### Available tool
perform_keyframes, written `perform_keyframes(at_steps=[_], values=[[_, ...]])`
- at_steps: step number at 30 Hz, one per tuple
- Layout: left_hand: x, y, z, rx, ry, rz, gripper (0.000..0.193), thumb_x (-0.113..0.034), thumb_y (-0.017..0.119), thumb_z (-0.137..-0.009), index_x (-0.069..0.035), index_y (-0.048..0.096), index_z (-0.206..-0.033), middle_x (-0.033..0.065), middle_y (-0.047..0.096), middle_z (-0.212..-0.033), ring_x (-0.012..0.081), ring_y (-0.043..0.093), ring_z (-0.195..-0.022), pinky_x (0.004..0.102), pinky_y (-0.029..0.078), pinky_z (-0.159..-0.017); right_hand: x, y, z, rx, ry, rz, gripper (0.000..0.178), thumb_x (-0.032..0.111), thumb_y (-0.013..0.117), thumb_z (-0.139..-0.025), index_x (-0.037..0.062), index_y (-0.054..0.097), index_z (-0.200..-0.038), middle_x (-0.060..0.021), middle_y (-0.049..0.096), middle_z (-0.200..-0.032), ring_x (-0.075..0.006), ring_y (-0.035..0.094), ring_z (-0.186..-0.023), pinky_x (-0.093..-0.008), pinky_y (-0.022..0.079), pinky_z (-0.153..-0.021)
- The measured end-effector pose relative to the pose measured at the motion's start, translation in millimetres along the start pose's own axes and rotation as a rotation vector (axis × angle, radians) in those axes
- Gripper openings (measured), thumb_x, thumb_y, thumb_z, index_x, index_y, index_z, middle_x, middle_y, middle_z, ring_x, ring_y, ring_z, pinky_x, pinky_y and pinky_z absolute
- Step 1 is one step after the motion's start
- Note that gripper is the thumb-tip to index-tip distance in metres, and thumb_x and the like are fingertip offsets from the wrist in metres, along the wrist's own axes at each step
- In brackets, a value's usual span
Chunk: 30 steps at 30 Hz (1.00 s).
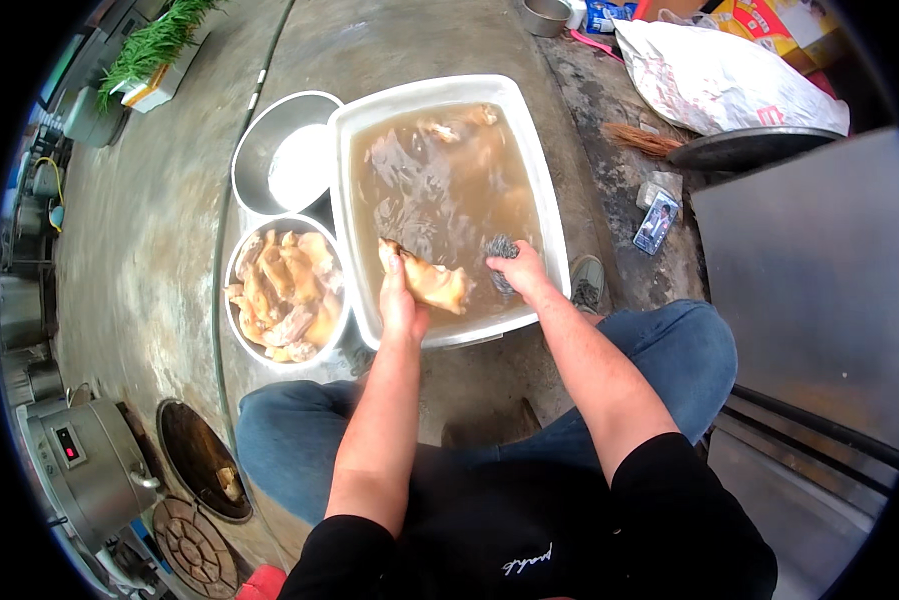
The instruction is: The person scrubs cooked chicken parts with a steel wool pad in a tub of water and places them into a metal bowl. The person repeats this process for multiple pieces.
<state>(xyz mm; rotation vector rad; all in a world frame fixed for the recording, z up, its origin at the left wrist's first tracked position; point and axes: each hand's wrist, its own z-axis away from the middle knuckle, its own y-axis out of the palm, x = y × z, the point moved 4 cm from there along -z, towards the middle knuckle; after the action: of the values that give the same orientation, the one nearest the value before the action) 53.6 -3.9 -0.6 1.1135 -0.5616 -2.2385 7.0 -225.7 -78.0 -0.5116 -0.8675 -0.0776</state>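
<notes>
A white rectangular tub of murky brown water stands in front of me. My left hand grips a pig's trotter above the water near the tub's close side. In my right hand is a steel wool scrubber, held a short way right of the trotter and apart from it. Another pale piece of meat breaks the surface at the tub's far end. Left of the tub, a round metal bowl is heaped with several trotters. How much lies under the cloudy water is hidden.
A metal basin with something white inside stands beyond the bowl. An open floor drain lies at lower left, its round cover beside it. At right are a phone, a white sack and a steel cabinet.
</notes>
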Motion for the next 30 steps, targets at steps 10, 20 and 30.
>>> perform_keyframes(at_steps=[10, 20, 30], values=[[12.9, -25.9, -13.1, -0.003, -0.306, 0.048, 0.042, -0.034, 0.05, -0.092, -0.005, 0.054, -0.122, 0.0109, 0.063, -0.102, 0.0264, 0.062, -0.092, 0.0418, 0.052, -0.081, 3.0, 50.9, 4.0, 0.52, -0.192, 0.893, 0.053, 0.017, 0.066, -0.08, 0.0014, 0.054, -0.129, -0.022, 0.06, -0.123, -0.0348, 0.06, -0.11, -0.0407, 0.047, -0.095], [49.8, -59.2, -44.0, 0.069, -0.295, -0.172, 0.048, -0.041, 0.041, -0.099, -0.004, 0.052, -0.127, 0.0109, 0.062, -0.115, 0.0268, 0.063, -0.1, 0.0391, 0.055, -0.082, 94.4, 63.9, 62.9, 0.541, -0.508, 0.027, 0.082, 0.029, 0.083, -0.068, 0.005, 0.045, -0.138, -0.0255, 0.029, -0.149, -0.0385, 0.038, -0.133, -0.0437, 0.036, -0.107], [43.4, -28.7, -12.3, 0.389, -0.586, -0.106, 0.032, -0.039, 0.047, -0.095, -0.011, 0.06, -0.1, 0.0021, 0.061, -0.082, 0.0166, 0.061, -0.069, 0.0303, 0.052, -0.053, 96.6, 28.4, 58.7, 0.272, -0.164, -0.268, 0.069, 0.031, 0.075, -0.079, -0.0017, 0.046, -0.133, -0.0237, 0.05, -0.135, -0.0333, 0.049, -0.124, -0.0405, 0.039, -0.104]])
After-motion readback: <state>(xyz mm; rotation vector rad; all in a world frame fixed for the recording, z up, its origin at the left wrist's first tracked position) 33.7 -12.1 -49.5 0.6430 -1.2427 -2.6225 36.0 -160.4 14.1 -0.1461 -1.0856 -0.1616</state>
